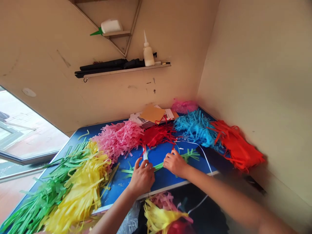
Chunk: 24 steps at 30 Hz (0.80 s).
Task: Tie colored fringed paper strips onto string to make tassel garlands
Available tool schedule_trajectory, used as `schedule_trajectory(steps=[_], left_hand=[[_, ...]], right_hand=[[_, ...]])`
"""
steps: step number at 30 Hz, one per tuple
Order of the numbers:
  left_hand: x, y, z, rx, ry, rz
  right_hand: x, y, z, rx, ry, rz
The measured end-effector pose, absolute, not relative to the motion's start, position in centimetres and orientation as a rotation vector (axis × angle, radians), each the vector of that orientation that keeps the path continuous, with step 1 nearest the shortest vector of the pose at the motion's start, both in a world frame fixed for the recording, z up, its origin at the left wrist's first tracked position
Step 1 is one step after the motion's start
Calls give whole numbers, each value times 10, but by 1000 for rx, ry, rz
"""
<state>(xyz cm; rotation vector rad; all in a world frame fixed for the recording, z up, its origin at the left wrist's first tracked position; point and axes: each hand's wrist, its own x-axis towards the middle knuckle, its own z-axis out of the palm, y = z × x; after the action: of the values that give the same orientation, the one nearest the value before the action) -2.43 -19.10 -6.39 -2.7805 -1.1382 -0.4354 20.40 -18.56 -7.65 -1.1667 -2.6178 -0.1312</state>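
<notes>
Half-closed, my left hand (142, 178) and right hand (175, 163) pinch a green paper strip (158, 166) just below the red paper fringe (156, 136).

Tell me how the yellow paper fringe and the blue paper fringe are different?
The yellow paper fringe lies near the front left, while the blue paper fringe lies toward the far corner. The yellow paper fringe has long, smooth strips, but the blue paper fringe looks shorter and more crinkled. The yellow paper fringe also makes a longer heap than the blue paper fringe. Both are cut into thin strips and lie on the blue tabletop.
</notes>
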Motion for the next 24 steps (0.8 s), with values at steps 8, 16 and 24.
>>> schedule_trajectory(steps=[8, 16, 24], left_hand=[[-19, -195, -76, -2650, -1337, -584], [-46, -192, -84, -2767, -1591, -931], [-39, -185, -77, -2752, -1768, -847]], right_hand=[[195, -186, -81, -1249, -2543, -87], [227, -189, -100, -1434, -2200, 299], [214, -182, -82, -1713, -2166, 410]])
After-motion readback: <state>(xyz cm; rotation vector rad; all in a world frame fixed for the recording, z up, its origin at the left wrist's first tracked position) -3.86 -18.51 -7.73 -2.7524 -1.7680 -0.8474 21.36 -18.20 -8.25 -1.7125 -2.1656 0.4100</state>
